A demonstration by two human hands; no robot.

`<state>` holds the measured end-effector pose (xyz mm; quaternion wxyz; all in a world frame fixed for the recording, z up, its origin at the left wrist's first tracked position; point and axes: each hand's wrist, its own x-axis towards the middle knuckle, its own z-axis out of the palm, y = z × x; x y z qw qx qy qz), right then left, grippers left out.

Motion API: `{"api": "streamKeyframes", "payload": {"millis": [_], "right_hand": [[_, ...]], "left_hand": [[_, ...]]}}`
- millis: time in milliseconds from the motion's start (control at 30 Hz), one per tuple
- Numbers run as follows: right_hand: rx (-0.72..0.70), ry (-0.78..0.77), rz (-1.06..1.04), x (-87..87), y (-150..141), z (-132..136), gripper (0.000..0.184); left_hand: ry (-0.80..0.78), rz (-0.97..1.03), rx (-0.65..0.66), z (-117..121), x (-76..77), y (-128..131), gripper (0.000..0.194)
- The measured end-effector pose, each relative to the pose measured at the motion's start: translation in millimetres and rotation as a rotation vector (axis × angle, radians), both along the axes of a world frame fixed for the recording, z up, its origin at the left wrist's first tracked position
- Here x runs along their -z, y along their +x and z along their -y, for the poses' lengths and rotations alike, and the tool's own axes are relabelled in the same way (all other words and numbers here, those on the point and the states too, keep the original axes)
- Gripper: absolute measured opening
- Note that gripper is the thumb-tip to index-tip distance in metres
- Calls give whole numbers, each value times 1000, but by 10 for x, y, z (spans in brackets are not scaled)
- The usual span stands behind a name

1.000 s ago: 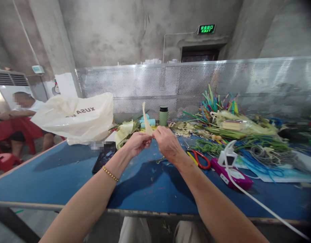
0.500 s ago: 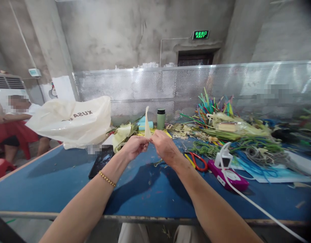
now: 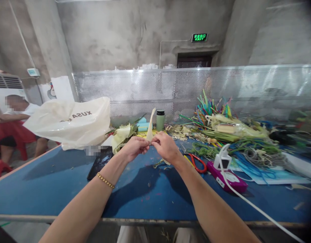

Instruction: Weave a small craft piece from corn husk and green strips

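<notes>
Pinching the base of the pale husk strip [image 3: 150, 130] lightly but evenly should steady it without tearing. The left hand [image 3: 135, 147] holds it so, above the blue surface [image 3: 69, 189], beside the green bottle [image 3: 160, 122] in view. The right hand [image 3: 168, 147] is narrow at the base; whether it grips, I cannot tell. Compared with the earlier frame, the strip's tip leans further right.
</notes>
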<state>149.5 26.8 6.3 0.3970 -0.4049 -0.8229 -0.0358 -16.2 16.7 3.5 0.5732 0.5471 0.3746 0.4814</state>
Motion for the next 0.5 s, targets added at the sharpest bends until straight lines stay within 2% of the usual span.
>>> {"api": "streamKeyframes", "payload": {"millis": [200, 367, 500], "right_hand": [[31, -41, -24, 8, 10, -53, 9], [15, -52, -51, -6, 29, -64, 10], [22, -45, -58, -21, 28, -35, 11]], "left_hand": [[108, -82, 58, 22, 2, 6, 17], [283, -226, -90, 58, -6, 72, 17], [354, -265, -147, 54, -11, 72, 20]]}}
